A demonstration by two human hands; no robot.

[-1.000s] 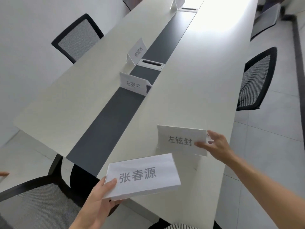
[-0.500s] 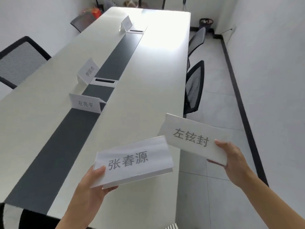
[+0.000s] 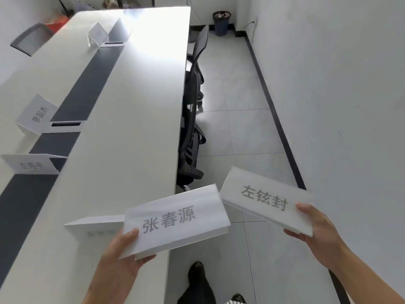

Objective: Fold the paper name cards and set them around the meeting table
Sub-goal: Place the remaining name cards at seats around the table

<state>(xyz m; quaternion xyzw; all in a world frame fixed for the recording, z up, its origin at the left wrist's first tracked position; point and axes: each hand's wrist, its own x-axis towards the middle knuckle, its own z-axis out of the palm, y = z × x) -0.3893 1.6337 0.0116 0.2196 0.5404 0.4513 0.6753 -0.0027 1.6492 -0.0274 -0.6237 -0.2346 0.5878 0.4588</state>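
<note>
My left hand (image 3: 122, 257) grips a folded white name card (image 3: 175, 220) by its lower left corner, over the near right edge of the long white meeting table (image 3: 131, 119). My right hand (image 3: 317, 233) holds a second folded name card (image 3: 265, 198) by its right end, out over the floor beside the table. A third folded card (image 3: 96, 224) stands on the table just left of the left-hand card. Three more cards stand along the dark centre strip: one near (image 3: 32, 164), one further (image 3: 35, 115), one far (image 3: 97, 34).
Black mesh chairs (image 3: 192, 119) are tucked at the table's right side, another chair (image 3: 30, 38) at the far left. A narrow tiled aisle runs between table and right wall (image 3: 339, 95). A dark bin (image 3: 221, 23) stands at the far end. My shoe (image 3: 198, 273) shows below.
The view has swung right along the table's side. The right-hand card, earlier resting on the table edge, is now lifted off and held over the floor. The left hand keeps its card.
</note>
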